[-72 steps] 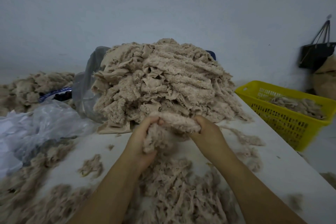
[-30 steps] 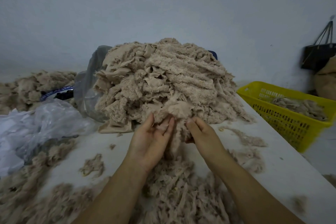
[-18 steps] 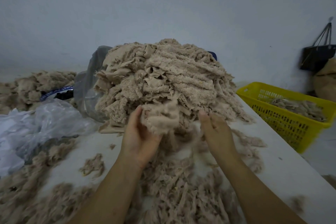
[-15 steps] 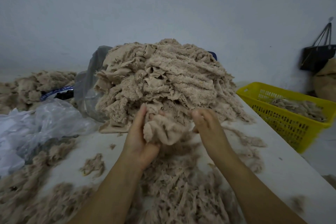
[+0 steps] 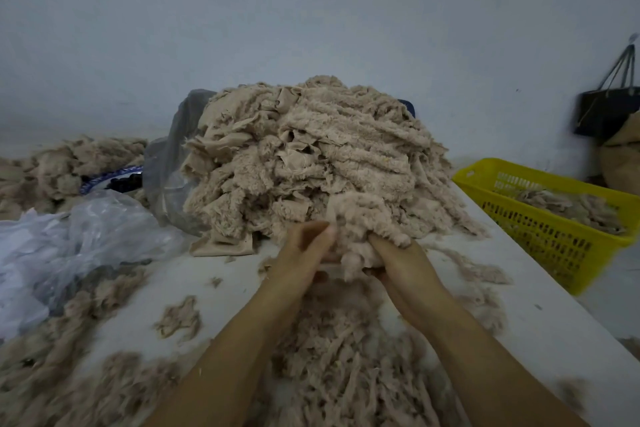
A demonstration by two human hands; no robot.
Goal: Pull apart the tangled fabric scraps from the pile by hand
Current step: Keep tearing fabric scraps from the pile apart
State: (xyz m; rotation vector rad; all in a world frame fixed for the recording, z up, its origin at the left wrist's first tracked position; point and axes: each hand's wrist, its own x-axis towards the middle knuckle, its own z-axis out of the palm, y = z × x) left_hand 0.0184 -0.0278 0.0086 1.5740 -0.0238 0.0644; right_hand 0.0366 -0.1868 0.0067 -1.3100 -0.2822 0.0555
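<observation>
My left hand (image 5: 304, 258) and my right hand (image 5: 398, 262) are close together at the front foot of the big pile (image 5: 311, 156) of tan fuzzy scraps. Both hands have their fingers curled around one fluffy clump (image 5: 360, 215), and the clump touches the pile. The pile sits in the middle of the white table (image 5: 221, 274). Loose bits (image 5: 346, 364) lie under my arms. A plastic bag (image 5: 86, 236) is on my left. A yellow basket (image 5: 554, 246) with more scraps is on my right.
</observation>
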